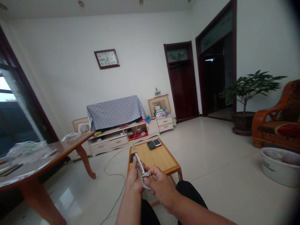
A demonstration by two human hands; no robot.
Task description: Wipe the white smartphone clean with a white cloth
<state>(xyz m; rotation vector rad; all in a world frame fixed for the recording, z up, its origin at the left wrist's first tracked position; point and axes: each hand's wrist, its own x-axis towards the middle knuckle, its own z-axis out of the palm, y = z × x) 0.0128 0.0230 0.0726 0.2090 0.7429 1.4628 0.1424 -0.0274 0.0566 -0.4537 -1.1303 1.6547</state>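
My left hand [134, 178] is closed around a thin, flat phone [139, 163], tilted so that its pale silver edge faces me. Pinched in the fingers of my right hand [161, 185] is a small grey cloth [145, 180], which touches the near end of the phone. Both hands are just above the near side of a low wooden table [167, 154]. On its top lie a white-framed phone [157, 142] and a dark flat case [151, 145] side by side. A black flat item [132, 157] shows at the table's left edge, partly behind my left hand.
A larger brown table [70, 147] with plastic bags [30, 150] stands left. A cable [124, 178] runs across the floor. At the back is a white TV cabinet [110, 143] under a dotted cloth [117, 109]. A white tub [278, 168] and potted plant [243, 120] are right.
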